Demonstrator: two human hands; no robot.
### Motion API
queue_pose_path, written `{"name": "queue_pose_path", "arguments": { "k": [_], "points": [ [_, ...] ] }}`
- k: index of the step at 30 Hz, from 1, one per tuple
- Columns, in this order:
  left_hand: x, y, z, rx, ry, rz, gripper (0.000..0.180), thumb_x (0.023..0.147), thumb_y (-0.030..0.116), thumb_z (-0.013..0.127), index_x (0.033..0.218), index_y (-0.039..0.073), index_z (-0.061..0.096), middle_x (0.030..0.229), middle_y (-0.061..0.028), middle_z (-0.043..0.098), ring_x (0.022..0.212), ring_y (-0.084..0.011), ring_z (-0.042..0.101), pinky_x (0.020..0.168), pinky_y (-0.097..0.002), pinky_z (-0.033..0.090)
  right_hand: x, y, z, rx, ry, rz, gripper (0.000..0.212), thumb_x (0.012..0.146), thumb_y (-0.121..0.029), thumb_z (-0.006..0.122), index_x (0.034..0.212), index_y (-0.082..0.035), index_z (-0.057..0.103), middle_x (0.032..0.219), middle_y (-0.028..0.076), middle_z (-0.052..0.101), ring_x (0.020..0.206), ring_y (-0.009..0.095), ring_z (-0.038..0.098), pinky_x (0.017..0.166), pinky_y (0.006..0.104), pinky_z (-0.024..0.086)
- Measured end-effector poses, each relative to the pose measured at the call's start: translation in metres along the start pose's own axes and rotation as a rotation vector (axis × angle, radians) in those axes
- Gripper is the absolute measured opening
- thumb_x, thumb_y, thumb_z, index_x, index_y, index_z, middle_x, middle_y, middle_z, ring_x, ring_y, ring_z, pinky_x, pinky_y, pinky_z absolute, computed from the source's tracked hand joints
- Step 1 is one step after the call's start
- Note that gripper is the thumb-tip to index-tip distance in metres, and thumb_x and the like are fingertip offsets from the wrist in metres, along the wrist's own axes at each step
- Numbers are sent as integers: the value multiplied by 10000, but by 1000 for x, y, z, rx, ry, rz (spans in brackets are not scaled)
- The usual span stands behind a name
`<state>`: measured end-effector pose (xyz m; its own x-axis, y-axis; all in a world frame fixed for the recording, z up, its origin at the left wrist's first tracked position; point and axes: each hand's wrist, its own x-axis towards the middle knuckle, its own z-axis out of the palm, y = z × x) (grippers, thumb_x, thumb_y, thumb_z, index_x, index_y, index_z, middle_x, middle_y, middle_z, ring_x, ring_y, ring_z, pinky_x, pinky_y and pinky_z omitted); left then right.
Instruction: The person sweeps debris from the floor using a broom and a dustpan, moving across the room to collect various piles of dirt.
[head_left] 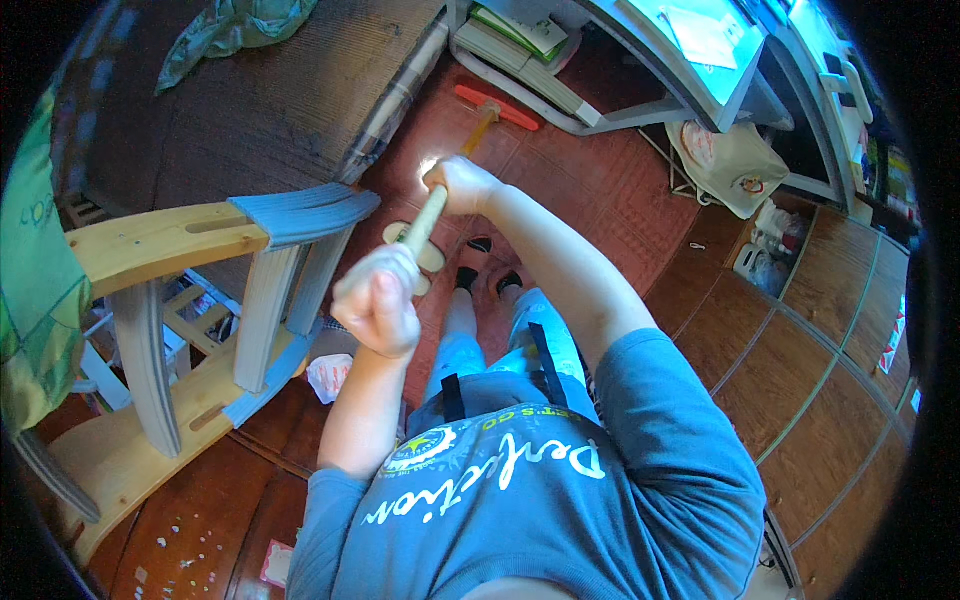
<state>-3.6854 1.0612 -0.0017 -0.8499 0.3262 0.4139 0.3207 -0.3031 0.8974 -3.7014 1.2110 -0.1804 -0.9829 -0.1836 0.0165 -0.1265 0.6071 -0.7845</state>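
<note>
A home: bed (260, 130), desk (733, 98)

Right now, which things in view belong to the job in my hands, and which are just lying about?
In the job:
pole, gripped by the left hand and right hand
red head at its far end

Just lying about:
green cloth, upper left
crumpled white bag
what look like beige slippers

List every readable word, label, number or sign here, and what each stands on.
Blue-grey shirt: large white script, legible, wording not copied; smaller yellow line, likewise.
Round emblem on shirt: edge lettering too small.
White bag: red print, too small to read.
Red-and-white strip: too small.
White sheet, upper right: too blurred.
Held pole: no readable text.
</note>
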Motion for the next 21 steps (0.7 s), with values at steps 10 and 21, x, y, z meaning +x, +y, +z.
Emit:
{"name": "queue_pose_path", "arguments": {
  "k": [10,21],
  "points": [
    [-70,93,-21,127,-37,-43,321,816,118,443,512,47,369,474,-60,452,431,-187,480,489,-356,466,-75,-85,55,136,-32,-52,151,508,-168,611,510,-99,477,556,116,496,604,324,514,560,404,404],
    [-56,37,16,108,-332,-79,297,825,97,421,537,27,399,510,-95,466,475,-222,498,531,-359,449,-128,-20,-6,-28,83,156,181,472,-165,670,499,-120,497,561,78,522,589,284,521,538,371,396]
  ]
}}
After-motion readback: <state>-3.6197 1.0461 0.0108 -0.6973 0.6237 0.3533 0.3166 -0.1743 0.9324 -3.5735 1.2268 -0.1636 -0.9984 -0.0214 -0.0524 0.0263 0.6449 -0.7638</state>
